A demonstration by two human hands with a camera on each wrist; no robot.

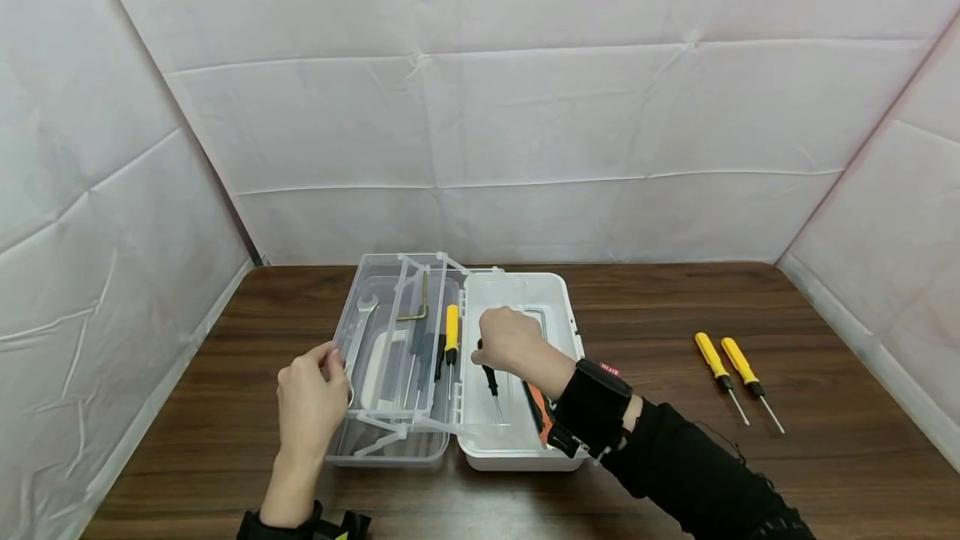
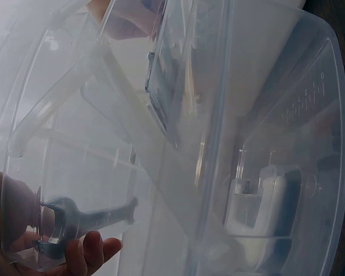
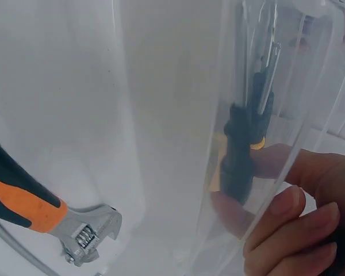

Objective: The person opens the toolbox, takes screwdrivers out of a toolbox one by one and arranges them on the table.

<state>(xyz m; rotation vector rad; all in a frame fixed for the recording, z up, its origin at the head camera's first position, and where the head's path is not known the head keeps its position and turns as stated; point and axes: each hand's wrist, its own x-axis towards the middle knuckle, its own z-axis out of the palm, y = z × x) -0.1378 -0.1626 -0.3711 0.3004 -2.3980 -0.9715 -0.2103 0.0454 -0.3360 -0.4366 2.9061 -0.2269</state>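
Observation:
A toolbox stands opened out, its white base (image 1: pixel 517 463) on the right and clear plastic lid with a tray on the left. My left hand (image 1: pixel 309 398) pinches the left edge of the clear tray (image 1: pixel 381 262). A wrench (image 2: pixel 98 219) shows through the plastic close to those fingertips. Over the white base, my right hand (image 1: pixel 516 344) holds a small screwdriver (image 1: pixel 491 382) by its black handle, shaft pointing down. In the right wrist view its dark handle (image 3: pixel 238 164) appears behind clear plastic. An adjustable wrench (image 3: pixel 83 233) with an orange and black handle lies in the base.
In the clear side are a yellow screwdriver (image 1: pixel 452 327), a brass-coloured hex key (image 1: pixel 423 298) and a white case (image 1: pixel 381 369). A silver hex key (image 1: pixel 542 319) lies in the base. Two yellow-handled screwdrivers (image 1: pixel 712 357) rest on the wooden table (image 1: pixel 645 307) at the right.

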